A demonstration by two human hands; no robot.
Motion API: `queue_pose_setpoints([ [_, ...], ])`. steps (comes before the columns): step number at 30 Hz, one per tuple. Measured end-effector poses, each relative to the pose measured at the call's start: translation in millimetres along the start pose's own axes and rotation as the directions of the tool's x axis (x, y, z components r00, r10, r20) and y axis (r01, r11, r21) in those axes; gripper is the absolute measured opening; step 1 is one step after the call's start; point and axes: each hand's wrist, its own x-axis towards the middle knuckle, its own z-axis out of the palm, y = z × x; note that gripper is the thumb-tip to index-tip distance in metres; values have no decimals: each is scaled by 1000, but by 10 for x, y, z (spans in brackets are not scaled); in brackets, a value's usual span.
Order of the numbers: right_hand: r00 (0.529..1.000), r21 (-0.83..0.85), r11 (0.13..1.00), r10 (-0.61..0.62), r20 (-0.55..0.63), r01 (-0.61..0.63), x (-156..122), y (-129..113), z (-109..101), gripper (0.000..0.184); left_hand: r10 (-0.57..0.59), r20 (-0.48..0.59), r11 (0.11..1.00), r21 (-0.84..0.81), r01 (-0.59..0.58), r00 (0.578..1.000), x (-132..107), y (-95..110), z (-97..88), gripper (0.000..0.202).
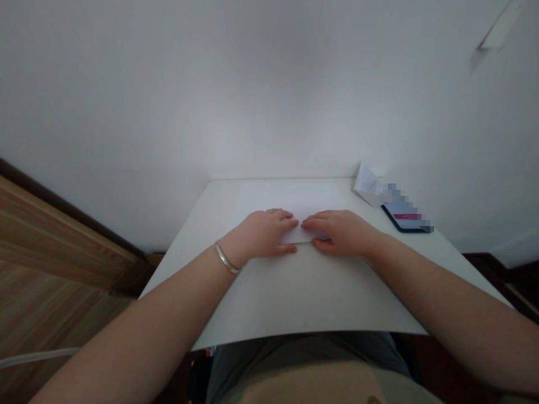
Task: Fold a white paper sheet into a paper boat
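Observation:
A white sheet of paper (290,199) lies flat on the small white table (303,292). My left hand (263,233), with a silver bangle on its wrist, rests palm down on the paper's near edge, fingers stretched flat and pointing right. My right hand (341,230) lies beside it, fingers flat and pointing left. The fingertips of both hands nearly touch at the middle of the near edge. Each thumb sits at or under the paper's edge.
A folded white paper shape (368,184) sits at the table's far right corner. A dark phone (406,217) with a lit screen lies just in front of it. A white wall rises behind the table. Wooden floor shows at the left.

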Motion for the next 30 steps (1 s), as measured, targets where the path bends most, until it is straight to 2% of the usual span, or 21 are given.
queue_pose_setpoints([
  [5,999,-62,998,16,-33,-18,9,-10,-14,27,57,-42,998,34,-55,998,32,53,-12,30],
  [9,992,-134,991,-6,-130,-12,27,-36,17,27,13,-89,996,93,-4,996,63,90,-6,24],
  [11,983,-170,985,-11,-183,-20,41,-55,46,27,26,-136,991,134,-7,990,74,98,-6,19],
  [16,953,-238,966,23,-301,-99,83,-117,94,24,137,-301,959,280,-50,944,71,112,-53,12],
  [19,931,-258,961,-1,-364,-99,97,-140,94,25,176,-349,945,323,-59,920,64,116,-65,9],
  [24,918,-182,978,23,-395,-103,107,-164,80,22,107,-380,956,293,10,919,76,97,-25,13],
  [30,919,-182,970,82,-385,-162,171,-199,102,13,124,-355,959,283,-19,927,95,87,-12,13],
])
